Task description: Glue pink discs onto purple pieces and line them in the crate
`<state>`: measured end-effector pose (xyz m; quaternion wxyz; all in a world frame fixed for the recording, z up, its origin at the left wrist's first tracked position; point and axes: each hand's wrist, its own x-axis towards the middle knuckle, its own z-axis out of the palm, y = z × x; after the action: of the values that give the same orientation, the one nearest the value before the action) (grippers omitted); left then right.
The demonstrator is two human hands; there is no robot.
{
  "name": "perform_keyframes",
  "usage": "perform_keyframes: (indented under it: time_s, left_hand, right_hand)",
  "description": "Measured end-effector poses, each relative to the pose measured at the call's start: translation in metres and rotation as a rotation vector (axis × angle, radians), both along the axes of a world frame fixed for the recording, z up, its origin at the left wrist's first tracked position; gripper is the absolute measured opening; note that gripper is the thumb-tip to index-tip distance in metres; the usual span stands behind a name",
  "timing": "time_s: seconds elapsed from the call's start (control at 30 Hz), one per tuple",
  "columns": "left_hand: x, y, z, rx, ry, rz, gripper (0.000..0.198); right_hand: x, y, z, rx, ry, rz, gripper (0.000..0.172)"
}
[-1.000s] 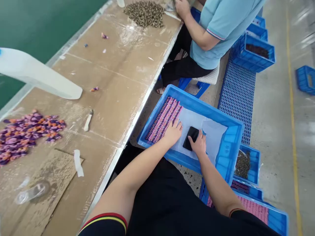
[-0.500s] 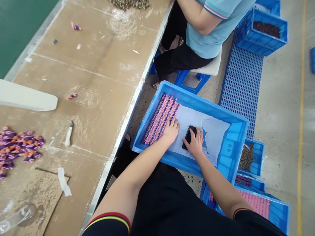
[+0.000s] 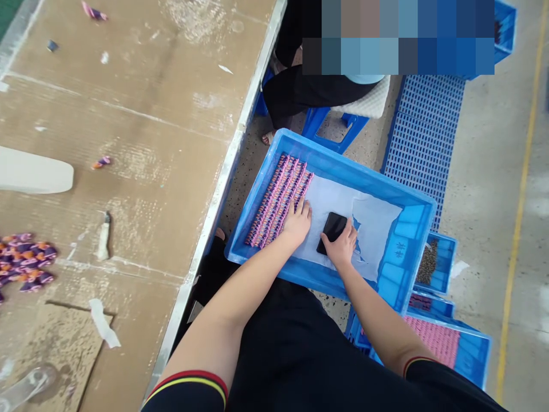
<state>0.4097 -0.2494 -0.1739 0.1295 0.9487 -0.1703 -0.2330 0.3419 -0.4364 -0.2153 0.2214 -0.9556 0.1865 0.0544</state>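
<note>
A blue plastic crate sits before me, lined with white paper. Neat rows of small pink, purple and orange twisted pieces fill its left end. My left hand lies with fingers stretched out at the right edge of these rows, touching them. On the paper is a black smartphone, screen up. My right hand grips it by the sides, thumb on the left edge and fingers on the right. Part of the phone's lower end is hidden behind that hand.
Left of the crate is a brown-covered table with a pile of twisted pieces, a small white tool and a cardboard sheet. A co-worker sits on a blue stool beyond the crate. More blue crates stand at right.
My right hand's fingers have shifted from across the phone to its right edge, baring more of its screen. My left hand stays at the rows. The view has shifted slightly.
</note>
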Motion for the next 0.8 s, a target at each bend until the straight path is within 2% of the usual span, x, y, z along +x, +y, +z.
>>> perform_keyframes:
  time_s: [0.27, 0.4, 0.63, 0.8]
  left_hand:
    - [0.0, 0.001, 0.002, -0.011, 0.007, 0.002, 0.065]
    - [0.0, 0.002, 0.004, -0.023, 0.016, 0.003, 0.064]
    - [0.0, 0.002, 0.005, -0.046, 0.016, 0.023, 0.064]
    - [-0.003, 0.002, 0.009, -0.074, 0.005, 0.032, 0.065]
  right_hand:
    - [-0.001, 0.007, -0.001, 0.034, -0.034, -0.014, 0.115]
    - [-0.002, -0.005, 0.002, 0.05, -0.098, 0.002, 0.112]
    - [0.018, -0.06, 0.003, 0.197, -0.178, -0.05, 0.072]
    - [0.015, -0.065, -0.003, 0.241, -0.156, -0.026, 0.06]
